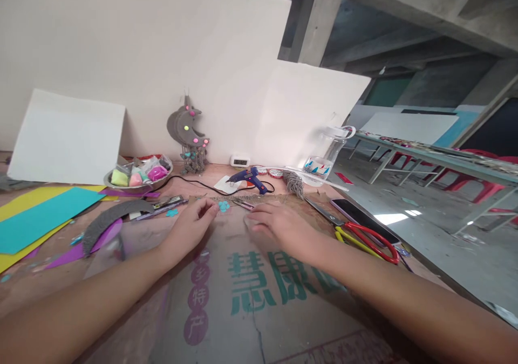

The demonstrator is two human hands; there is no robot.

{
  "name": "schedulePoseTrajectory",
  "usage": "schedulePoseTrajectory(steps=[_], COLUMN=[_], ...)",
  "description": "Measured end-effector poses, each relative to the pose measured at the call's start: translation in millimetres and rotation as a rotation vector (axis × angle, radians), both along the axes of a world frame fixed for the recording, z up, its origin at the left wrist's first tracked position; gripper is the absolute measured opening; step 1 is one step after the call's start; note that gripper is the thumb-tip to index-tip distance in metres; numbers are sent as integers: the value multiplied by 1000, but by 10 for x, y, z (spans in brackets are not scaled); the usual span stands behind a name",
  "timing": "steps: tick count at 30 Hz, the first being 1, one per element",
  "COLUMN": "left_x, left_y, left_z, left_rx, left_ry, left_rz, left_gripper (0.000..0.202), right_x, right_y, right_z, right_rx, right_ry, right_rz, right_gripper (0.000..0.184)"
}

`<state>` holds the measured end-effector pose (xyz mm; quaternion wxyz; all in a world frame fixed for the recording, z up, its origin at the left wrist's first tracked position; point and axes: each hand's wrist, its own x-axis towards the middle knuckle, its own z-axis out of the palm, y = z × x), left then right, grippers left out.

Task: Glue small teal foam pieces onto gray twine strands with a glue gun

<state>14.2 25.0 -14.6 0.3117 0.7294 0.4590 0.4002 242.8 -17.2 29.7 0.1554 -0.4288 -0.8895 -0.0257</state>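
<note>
My left hand (193,222) is over the clear-covered cardboard mat (218,310), fingertips curled together. Whatever they may pinch is too small to make out. Just right of those fingertips lies a small blue flower shape (224,206); another blue flower (172,213) rests to the left of the hand. My right hand (279,225) is low over the mat, fingers bent toward the thumb, with anything inside hidden. A slim pointed metal tool (243,205) lies at its fingertips, partly covered by the hand.
Behind are a glue gun (249,178), a white digital clock (240,160) and a grey moon ornament (188,129). Left stand a bowl of coloured clay (140,174) and coloured sheets (48,215). Right are scissors (364,237), a phone (364,221), grey yarn (293,183) and a clear jug (326,156).
</note>
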Motion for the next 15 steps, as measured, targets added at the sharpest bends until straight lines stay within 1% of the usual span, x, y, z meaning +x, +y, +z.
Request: schedulePoseTrajectory(steps=[2,4,6,7,10,15], left_x=[1,2,3,4,2,-1], left_y=[-5,-7,-3,1,17,13], left_z=[9,16,17,15,3,11], left_rx=[4,5,4,3,0,-17], left_ry=[0,-1,0,1,1,-10], left_rz=[4,6,12,13,7,2], left_gripper=[30,28,27,26,25,23], right_x=[-137,-223,-279,-300,-342,-304], right_y=[-40,2,70,95,100,25], right_z=[5,-43,-131,-179,-292,-319], right_rx=[-61,-135,-180,-185,-178,-209], right_ry=[-28,-8,49,76,125,300], right_rz=[60,81,80,76,51,-49], right_gripper=[26,25,14,10,13,16])
